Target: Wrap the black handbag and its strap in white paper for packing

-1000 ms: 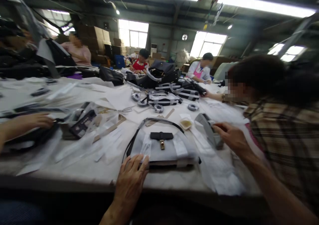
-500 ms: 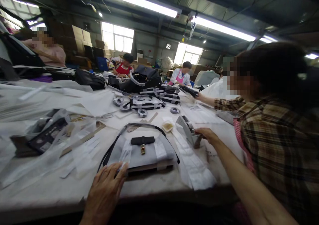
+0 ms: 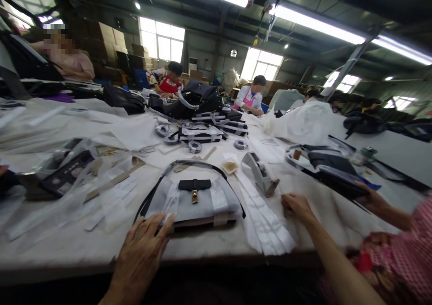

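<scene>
Grey handbag (image 3: 194,201), in the head view, lies flat near the table's (image 3: 209,246) near edge, apparently steadied by the left hand (image 3: 143,248) with its fingers spread loose over the near-left corner, while the right hand (image 3: 296,204) rests on white strips (image 3: 266,226) right of it, grasp impossible to tell.

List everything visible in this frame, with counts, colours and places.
table: one, white-covered, whole foreground
grey handbag: one, grey with black strap, near edge, centre
tape dispenser: one, grey, right of the handbag
tape rolls: about four, greyish, mid-table
white strips: a stack, white, right of the handbag
black bags: several, black, far centre
dark bag: one, black, far right, held by a co-worker's hand
seated people: at least three, far side
left hand: one, flat on the handbag's near corner
right hand: one, empty, on the table beside the strips
</scene>
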A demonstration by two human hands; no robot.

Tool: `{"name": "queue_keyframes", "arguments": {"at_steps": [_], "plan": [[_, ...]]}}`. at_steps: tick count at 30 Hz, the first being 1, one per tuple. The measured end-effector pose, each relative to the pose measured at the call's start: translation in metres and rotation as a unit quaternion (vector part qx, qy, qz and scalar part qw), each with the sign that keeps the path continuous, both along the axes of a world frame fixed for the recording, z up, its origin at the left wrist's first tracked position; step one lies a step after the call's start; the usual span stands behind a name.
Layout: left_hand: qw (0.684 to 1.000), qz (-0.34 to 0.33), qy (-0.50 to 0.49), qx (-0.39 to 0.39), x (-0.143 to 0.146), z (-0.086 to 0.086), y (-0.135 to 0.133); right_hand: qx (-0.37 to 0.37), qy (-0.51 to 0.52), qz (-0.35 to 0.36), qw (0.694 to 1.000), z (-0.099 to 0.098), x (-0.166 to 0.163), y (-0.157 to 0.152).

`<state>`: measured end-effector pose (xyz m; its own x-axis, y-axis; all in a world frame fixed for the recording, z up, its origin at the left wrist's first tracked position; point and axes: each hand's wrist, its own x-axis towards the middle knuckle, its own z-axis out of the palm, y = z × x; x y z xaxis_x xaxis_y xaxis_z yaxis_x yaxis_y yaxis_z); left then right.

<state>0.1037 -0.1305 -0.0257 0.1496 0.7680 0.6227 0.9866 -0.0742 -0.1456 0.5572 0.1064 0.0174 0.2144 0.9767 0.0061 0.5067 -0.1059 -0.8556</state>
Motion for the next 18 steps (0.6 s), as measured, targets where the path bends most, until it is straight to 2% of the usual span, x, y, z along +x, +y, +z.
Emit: {"name": "queue_keyframes", "arguments": {"at_steps": [2, 3, 5, 7, 9, 11, 13, 15, 18], "plan": [[1.000, 0.004, -0.019, -0.011, 0.004, 0.003, -0.003, -0.013, -0.016, 0.017, 1.000, -0.002, 0.005, -0.009], [0.999, 0.011, -0.033, -0.021, 0.007, 0.005, -0.004, -0.016, -0.024, 0.047, 0.998, 0.001, 0.003, -0.011], [0.997, 0.029, -0.064, -0.045, 0.012, 0.008, -0.006, -0.020, -0.043, 0.143, 0.989, 0.013, -0.017, -0.012], [0.993, 0.044, -0.079, -0.072, 0.016, 0.009, -0.007, -0.024, -0.093, 0.261, 0.961, 0.034, -0.059, -0.014], [0.991, 0.052, -0.084, -0.091, 0.018, 0.008, -0.007, -0.050, -0.105, 0.399, 0.910, 0.059, -0.119, -0.025], [0.990, 0.057, -0.086, -0.101, 0.019, 0.008, -0.008, -0.079, -0.099, 0.525, 0.841, 0.083, -0.184, -0.042], [0.989, 0.062, -0.085, -0.107, 0.020, 0.009, -0.010, -0.090, -0.116, 0.620, 0.770, 0.099, -0.243, -0.058], [0.988, 0.063, -0.082, -0.112, 0.020, 0.011, -0.011, -0.090, -0.155, 0.691, 0.701, 0.106, -0.291, -0.067], [0.989, 0.060, -0.070, -0.116, 0.019, 0.013, -0.011, -0.100, -0.242, 0.732, 0.629, 0.101, -0.341, -0.068]]}}
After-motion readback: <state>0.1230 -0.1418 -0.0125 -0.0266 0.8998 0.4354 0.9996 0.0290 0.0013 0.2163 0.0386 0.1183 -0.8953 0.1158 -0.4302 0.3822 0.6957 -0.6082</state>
